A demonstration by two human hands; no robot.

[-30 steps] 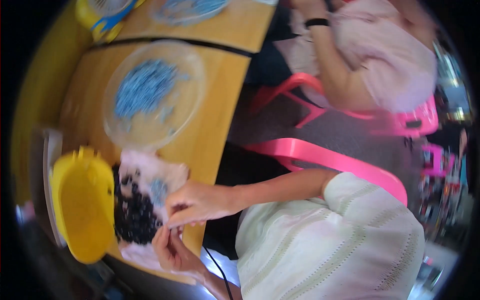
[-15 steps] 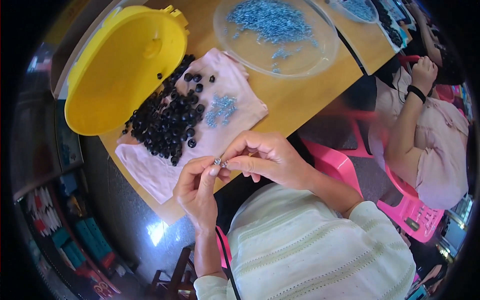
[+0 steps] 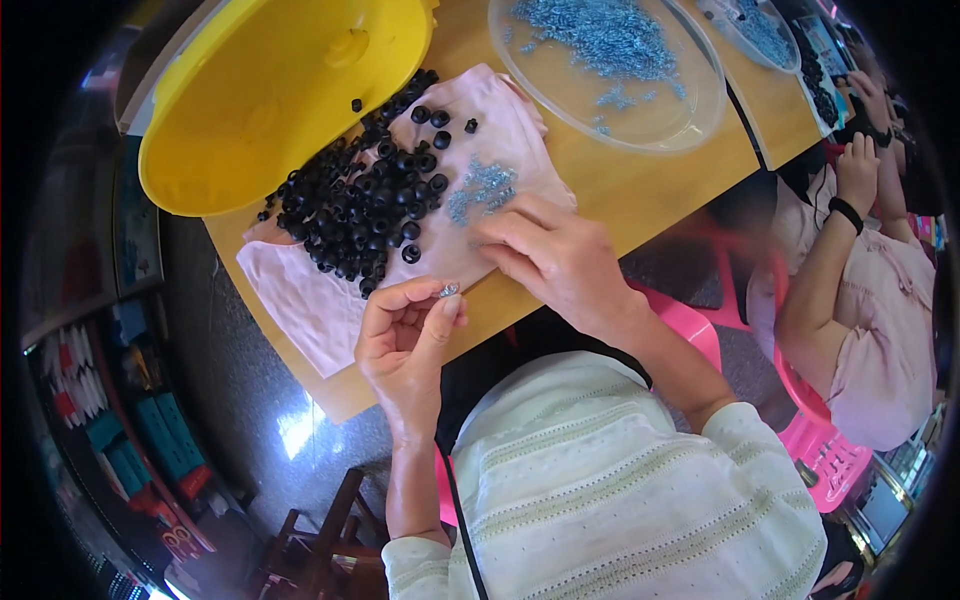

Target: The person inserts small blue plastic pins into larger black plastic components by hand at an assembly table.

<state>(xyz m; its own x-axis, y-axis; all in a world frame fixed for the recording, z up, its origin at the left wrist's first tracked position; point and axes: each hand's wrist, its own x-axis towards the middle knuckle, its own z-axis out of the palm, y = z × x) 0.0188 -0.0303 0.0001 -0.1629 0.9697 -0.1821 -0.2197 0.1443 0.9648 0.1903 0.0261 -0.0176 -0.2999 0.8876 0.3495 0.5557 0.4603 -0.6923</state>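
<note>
A shiny little piece [image 3: 449, 290] near mid-frame is pinched in the left hand [image 3: 402, 338], probably light, stiff, kinda slippery and best held by its sides, while the right hand [image 3: 562, 258]'s grip can't be made out.

Pale green-striped white top [image 3: 610, 500]

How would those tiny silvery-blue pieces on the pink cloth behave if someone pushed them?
The silvery-blue pieces look tiny beside the right hand, so each is probably light. They lie loosely heaped, so a push would likely scatter them. The creased pink cloth underneath might limit sliding.
</note>
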